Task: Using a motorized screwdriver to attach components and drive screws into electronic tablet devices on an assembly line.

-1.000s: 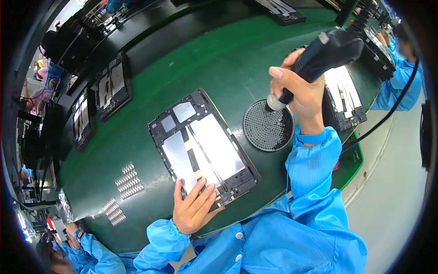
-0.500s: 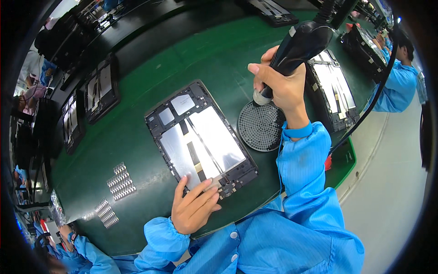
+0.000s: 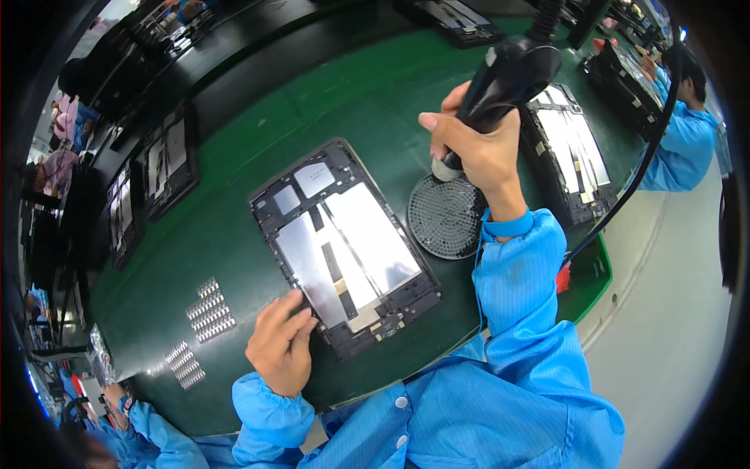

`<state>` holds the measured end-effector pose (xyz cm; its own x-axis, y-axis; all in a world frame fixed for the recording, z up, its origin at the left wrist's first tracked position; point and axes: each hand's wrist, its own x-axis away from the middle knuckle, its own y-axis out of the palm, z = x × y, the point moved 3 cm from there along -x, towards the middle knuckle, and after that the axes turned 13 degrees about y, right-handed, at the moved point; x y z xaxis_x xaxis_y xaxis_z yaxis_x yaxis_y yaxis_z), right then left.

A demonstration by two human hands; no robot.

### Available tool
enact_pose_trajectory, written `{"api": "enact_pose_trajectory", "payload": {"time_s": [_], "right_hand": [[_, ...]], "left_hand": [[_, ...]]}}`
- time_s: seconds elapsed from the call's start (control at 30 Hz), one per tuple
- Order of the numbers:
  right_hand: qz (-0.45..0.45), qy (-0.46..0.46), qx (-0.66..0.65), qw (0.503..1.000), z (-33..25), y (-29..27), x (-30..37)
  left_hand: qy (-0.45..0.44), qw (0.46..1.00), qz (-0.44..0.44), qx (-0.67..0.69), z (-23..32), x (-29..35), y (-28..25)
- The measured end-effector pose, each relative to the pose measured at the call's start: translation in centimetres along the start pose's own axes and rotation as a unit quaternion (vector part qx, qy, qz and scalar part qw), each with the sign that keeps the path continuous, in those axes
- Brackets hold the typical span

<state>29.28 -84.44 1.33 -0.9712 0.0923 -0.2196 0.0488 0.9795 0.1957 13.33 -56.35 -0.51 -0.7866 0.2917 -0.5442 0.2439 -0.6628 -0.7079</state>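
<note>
An opened tablet (image 3: 367, 234), its silver inner plates and black frame showing, lies tilted on the green work mat in front of me. Beside its lower left edge is my left hand (image 3: 283, 345), open, fingers loosely bent and fingertips at the frame; whether they touch it I cannot tell. My right hand (image 3: 488, 152) is wrapped round a black electric screwdriver (image 3: 508, 82). The driver's pale lower end is over the far rim of a round screw tray (image 3: 445, 223) dotted with small holes. The driver's tip is hidden.
Two sets of small metal parts (image 3: 211, 311) lie left of the tablet. More opened tablets stand at the left (image 3: 168, 160), the right (image 3: 570, 148) and the far edge (image 3: 461, 22). A black cable (image 3: 652, 148) hangs at right. Co-workers in blue sit at both sides.
My left hand has lifted off the tablet's lower part and moved left to its edge. My right hand and the screwdriver have shifted slightly left over the screw tray.
</note>
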Motion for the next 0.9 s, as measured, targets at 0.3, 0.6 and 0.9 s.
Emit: {"api": "enact_pose_trajectory", "payload": {"time_s": [0.3, 0.6, 0.9], "right_hand": [[-0.041, -0.055, -0.085, 0.994, -4.2, 2.3, 2.8], [-0.173, 0.003, -0.102, 0.980, -3.3, 13.1, 5.7], [-0.204, 0.022, -0.042, 0.978, -1.5, 16.5, 5.2]], "left_hand": [[-0.316, 0.885, 0.092, 0.329, -5.6, 1.6, 0.8], [-0.301, 0.869, 0.044, 0.391, -7.9, -1.4, 1.7], [-0.235, 0.926, 0.057, 0.289, -9.7, -2.7, 2.7]]}}
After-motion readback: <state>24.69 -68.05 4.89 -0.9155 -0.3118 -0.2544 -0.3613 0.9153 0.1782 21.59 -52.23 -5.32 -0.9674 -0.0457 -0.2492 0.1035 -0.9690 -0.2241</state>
